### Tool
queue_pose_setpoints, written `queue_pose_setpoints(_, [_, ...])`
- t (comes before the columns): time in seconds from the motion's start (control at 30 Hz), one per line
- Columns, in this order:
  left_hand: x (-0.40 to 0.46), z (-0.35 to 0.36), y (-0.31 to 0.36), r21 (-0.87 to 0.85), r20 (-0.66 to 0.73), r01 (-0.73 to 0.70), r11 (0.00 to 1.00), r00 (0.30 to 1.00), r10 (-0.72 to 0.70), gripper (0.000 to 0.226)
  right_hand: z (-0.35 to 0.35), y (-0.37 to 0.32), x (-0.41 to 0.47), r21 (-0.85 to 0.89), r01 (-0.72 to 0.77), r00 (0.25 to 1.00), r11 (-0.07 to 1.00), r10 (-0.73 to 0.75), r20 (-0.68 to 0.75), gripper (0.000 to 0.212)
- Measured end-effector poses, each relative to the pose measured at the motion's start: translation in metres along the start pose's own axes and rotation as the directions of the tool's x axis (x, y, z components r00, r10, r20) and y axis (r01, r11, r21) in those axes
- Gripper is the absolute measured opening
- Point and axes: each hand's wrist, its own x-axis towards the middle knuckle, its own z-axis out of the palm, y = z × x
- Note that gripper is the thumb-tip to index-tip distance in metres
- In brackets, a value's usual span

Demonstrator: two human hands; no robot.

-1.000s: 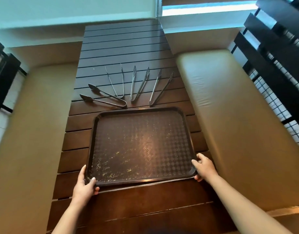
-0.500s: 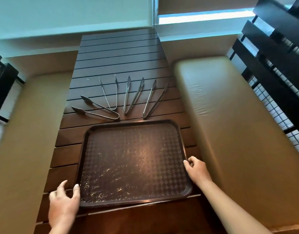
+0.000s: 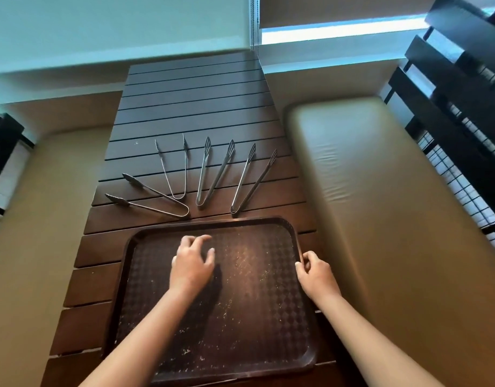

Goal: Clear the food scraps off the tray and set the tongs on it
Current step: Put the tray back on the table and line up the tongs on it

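Dark brown plastic, the tray lies flat on the slatted wooden counter, close to the near edge, with its long side running away from the person. Pale food scraps are scattered as fine crumbs over its textured floor, thickest down the middle and toward the near left corner.

The left hand is over the far half of the tray, palm down, with its fingers loosely curled and spread toward the tray floor; it holds nothing, and whether the fingertips actually touch the surface cannot be told. The right hand is at the tray's right rim, fingers curled over the edge and gripping it.

Beyond the far rim of the tray, four pairs of metal tongs lie on the counter in a fan, hinge ends toward the tray and tips pointing away. The leftmost tongs lie almost sideways with their tips to the left; the second tongs are thin wire and open wide; the third tongs and the rightmost tongs lean to the right. The hinge of the rightmost pair sits just beside the tray's far rim. None of the tongs is on the tray.

Tan padded benches run along both sides of the counter.
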Motion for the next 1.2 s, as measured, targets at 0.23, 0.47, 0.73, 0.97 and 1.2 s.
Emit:
queue_pose_setpoints(0.23, [0.074, 0.036, 0.056, 0.049, 0.089, -0.107, 0.993, 0.991, 0.102, 0.048, -0.006, -0.013, 0.030, -0.007, 0.026, 0.999, 1.000, -0.026, 0.026, 0.020])
queue_pose_setpoints(0.47, [0.124, 0.060, 0.087, 0.113, 0.139, -0.025, 0.993, 0.990, 0.009, 0.067, -0.010, -0.026, 0.059, 0.004, 0.058, 0.997, 0.998, -0.058, 0.051, 0.013])
queue_pose_setpoints(0.73, [0.152, 0.077, 0.100, 0.156, 0.162, 0.063, 0.986, 0.983, -0.088, 0.079, -0.011, -0.026, 0.082, -0.003, 0.105, 0.990, 0.994, -0.104, 0.091, 0.012])
queue_pose_setpoints(0.97, [0.149, 0.079, 0.108, 0.056, 0.159, 0.053, 0.997, 0.985, -0.061, 0.059, -0.013, -0.024, 0.082, 0.000, 0.098, 0.992, 0.995, -0.098, 0.079, 0.013])
queue_pose_setpoints(1.2, [0.107, 0.051, 0.104, -0.017, 0.100, -0.123, 0.992, 0.987, 0.124, 0.061, -0.014, -0.029, 0.067, -0.006, -0.020, 1.000, 1.000, 0.020, 0.023, 0.016])
